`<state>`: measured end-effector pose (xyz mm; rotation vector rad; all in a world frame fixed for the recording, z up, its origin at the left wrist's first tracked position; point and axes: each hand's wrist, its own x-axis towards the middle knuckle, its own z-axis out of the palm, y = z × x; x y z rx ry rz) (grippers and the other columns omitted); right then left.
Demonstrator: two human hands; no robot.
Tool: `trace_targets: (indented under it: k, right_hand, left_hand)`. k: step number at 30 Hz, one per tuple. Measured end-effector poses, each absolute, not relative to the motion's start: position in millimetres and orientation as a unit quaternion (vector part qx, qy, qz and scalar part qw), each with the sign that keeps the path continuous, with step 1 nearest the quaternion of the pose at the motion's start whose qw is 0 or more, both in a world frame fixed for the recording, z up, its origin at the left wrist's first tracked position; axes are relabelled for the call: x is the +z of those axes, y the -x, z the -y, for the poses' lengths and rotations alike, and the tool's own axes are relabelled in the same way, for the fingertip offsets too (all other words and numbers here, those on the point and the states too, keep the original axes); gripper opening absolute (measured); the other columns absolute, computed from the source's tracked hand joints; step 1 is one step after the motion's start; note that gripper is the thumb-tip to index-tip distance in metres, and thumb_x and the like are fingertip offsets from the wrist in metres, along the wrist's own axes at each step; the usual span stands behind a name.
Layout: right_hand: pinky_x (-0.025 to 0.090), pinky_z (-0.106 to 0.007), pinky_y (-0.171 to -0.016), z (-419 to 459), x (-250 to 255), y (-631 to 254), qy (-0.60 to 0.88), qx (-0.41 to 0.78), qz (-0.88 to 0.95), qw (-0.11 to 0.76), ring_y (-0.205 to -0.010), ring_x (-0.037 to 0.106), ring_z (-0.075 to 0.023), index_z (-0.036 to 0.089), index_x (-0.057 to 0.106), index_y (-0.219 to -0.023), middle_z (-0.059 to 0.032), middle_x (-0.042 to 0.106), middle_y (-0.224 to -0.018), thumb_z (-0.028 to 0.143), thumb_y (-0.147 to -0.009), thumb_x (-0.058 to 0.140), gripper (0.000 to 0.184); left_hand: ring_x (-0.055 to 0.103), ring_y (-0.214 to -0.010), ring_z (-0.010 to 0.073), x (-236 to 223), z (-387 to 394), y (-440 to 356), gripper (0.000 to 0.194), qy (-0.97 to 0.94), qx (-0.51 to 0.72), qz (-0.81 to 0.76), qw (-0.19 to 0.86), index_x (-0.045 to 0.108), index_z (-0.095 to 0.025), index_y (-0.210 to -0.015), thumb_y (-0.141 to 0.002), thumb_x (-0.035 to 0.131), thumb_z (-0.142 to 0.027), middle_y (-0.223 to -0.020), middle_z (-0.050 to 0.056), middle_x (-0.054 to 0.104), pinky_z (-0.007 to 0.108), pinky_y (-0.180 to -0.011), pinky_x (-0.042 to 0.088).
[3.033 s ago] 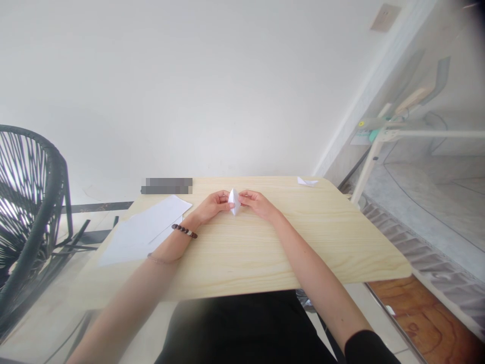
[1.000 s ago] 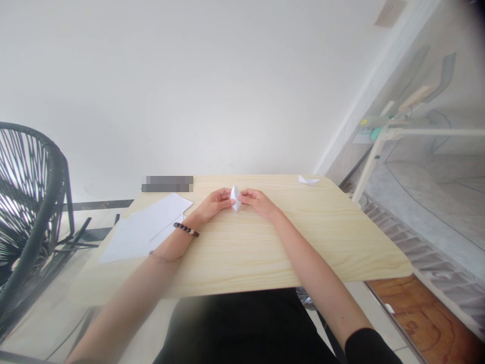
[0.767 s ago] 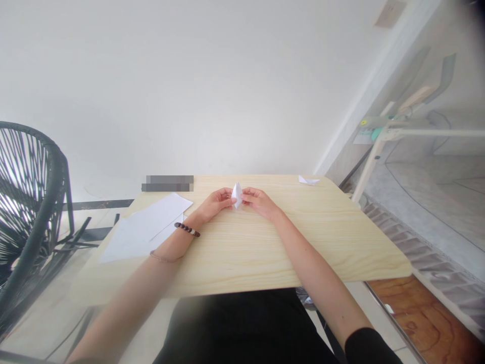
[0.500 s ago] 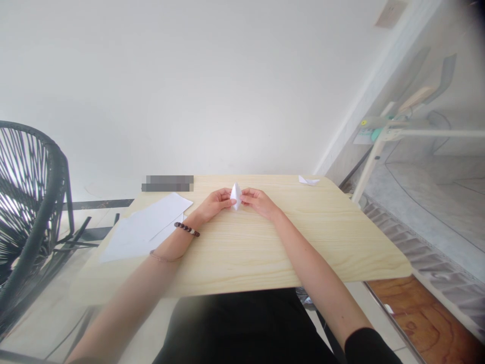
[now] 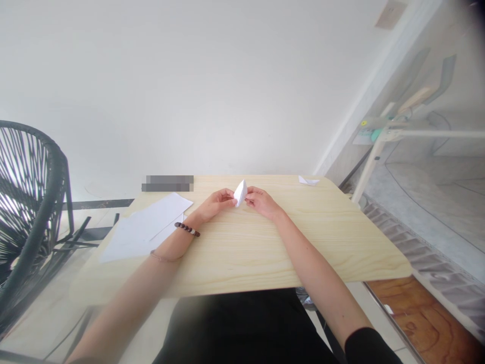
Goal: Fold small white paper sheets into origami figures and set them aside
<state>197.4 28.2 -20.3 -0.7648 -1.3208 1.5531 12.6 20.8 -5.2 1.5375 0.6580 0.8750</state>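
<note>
Between my two hands, above the table [image 5: 242, 253], is a small piece of folded white paper [image 5: 240, 193], pointed at top and bottom and leaning to the right at its tip. My left hand [image 5: 217, 203], with a dark bead bracelet at the wrist, pinches its left side between thumb and fingers. On the other side my right hand [image 5: 261, 201] grips its right edge, the fingertips partly hidden behind the paper. A second folded white paper [image 5: 308, 181], shaped like a little boat, lies near the table's far right corner.
White paper sheets [image 5: 136, 232] lie on the table's left, partly under my left forearm. A blurred-out dark oblong [image 5: 167, 183] is at the back left edge. A woven chair [image 5: 34, 202] stands left, a white metal frame [image 5: 371, 169] right. The wall rises right behind the table.
The folded paper has shifted slightly up and to the right and now tilts rightward, where it stood upright before. My right hand has moved a little right with it.
</note>
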Motion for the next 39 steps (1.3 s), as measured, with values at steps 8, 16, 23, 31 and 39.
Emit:
trace_targets:
  k: [8,16,23,31,39]
  right_hand:
    - [0.023,-0.021,-0.044,-26,-15,-197,0.308,0.657,0.507,0.465,-0.046,0.027,-0.0057,0.018,0.051,-0.069,0.005,0.031,-0.054,0.027,-0.062,0.05,0.011]
    - [0.023,-0.02,-0.043,-21,-12,-192,0.353,0.564,0.563,0.49,-0.043,0.027,-0.0047,0.02,0.047,-0.073,0.0063,0.03,-0.053,0.042,-0.065,0.054,0.024]
    - [0.032,-0.021,-0.048,-21,-15,-199,0.435,0.378,0.678,0.457,-0.053,0.042,-0.0072,0.021,0.052,-0.083,0.0019,0.05,-0.068,0.036,-0.064,0.056,0.025]
    - [0.038,-0.026,-0.061,-27,-19,-209,0.454,0.268,0.732,0.432,-0.061,0.05,-0.0098,0.02,0.056,-0.075,-0.0011,0.055,-0.08,0.026,-0.067,0.053,0.011]
    - [0.04,-0.024,-0.062,-34,-24,-216,0.472,0.18,0.757,0.415,-0.059,0.05,-0.0082,0.019,0.06,-0.078,-0.0017,0.056,-0.079,0.019,-0.069,0.051,0.013]
  left_hand:
    - [0.049,-0.069,0.0101,-6,-21,-15,0.02,-0.665,0.396,-0.262,0.576,0.048,-0.016,-0.078,-0.071,0.055,-0.033,-0.072,-0.001,0.053,0.024,-0.067,0.037]
    - [0.047,-0.076,0.0152,0,-19,-13,0.017,-0.767,0.429,-0.322,0.352,0.055,-0.018,-0.079,-0.073,0.052,-0.034,-0.08,0.003,0.054,0.028,-0.072,0.036]
    - [0.045,-0.082,0.0186,-3,-26,-7,0.017,-0.835,0.403,-0.335,0.17,0.061,-0.02,-0.08,-0.077,0.046,-0.028,-0.081,0.006,0.053,0.031,-0.077,0.033]
    - [0.049,-0.076,0.0151,-11,-32,-4,0.018,-0.827,0.391,-0.354,0.194,0.062,-0.021,-0.083,-0.074,0.046,-0.023,-0.087,0.005,0.05,0.028,-0.07,0.038]
    - [0.053,-0.066,0.0133,-17,-40,1,0.021,-0.777,0.397,-0.451,0.19,0.06,-0.018,-0.087,-0.07,0.049,-0.023,-0.082,0.003,0.058,0.027,-0.067,0.042]
